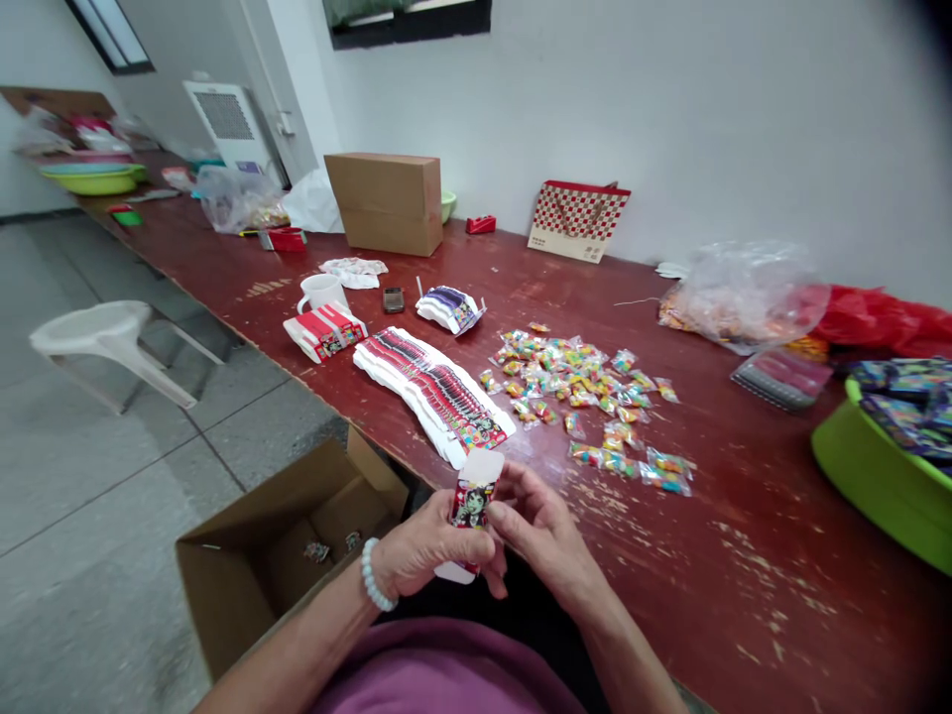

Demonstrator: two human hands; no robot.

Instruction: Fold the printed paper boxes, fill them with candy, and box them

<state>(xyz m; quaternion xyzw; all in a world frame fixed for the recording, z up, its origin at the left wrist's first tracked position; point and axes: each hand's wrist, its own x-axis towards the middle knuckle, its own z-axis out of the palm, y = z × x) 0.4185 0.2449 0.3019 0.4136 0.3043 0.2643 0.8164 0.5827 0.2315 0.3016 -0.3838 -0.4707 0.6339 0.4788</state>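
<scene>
My left hand (423, 550) and my right hand (539, 531) both grip one small printed paper box (473, 501), held upright at the table's near edge with its white top flap open. A white bead bracelet circles my left wrist. Just beyond the hands lies a long fanned row of flat printed box blanks (431, 389). Right of that row, several small colourful candy packets (587, 397) lie scattered on the red table (744, 555).
An open cardboard box (275, 555) sits on the floor at lower left. A green tub (885, 476) of dark packets stands at right. Further back are a white mug (321, 292), a phone (393, 297), more blank stacks, a closed carton (387, 201), plastic bags and a white stool (111, 342).
</scene>
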